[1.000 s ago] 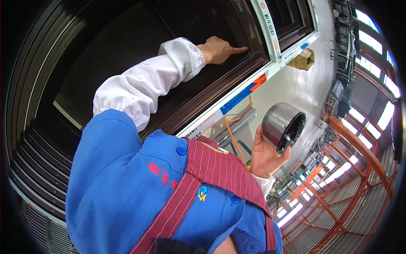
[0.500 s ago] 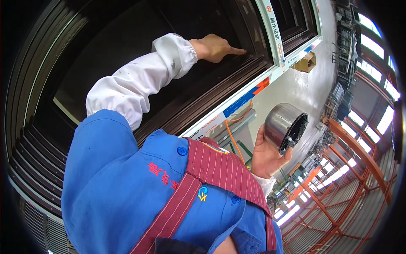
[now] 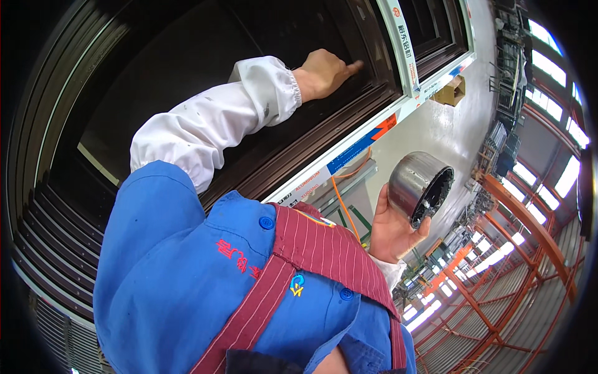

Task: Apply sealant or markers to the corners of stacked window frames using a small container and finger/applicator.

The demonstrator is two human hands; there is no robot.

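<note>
My left hand, in a white sleeve cover, reaches over a dark brown framed panel. Its index finger is stretched out at the inner edge of the moulding near the corner, slightly blurred, and the other fingers are curled. I see nothing held in it. On the right, my right hand grips a round, shiny metal cup from below, thumb at the rim. The cup is tilted with its mouth facing right. Dark, lumpy stuff coats its inside and rim.
White and blue printed protective strips run along the panel's edge. A second dark framed piece lies beyond. An open cardboard box stands on the pale floor. An orange hose hangs below the panel edge; racks and orange steel beams stand farther right.
My left hand has shifted slightly, its fingertip moving up along the moulding away from the corner. My right hand and the metal cup have stayed nearly still.
</note>
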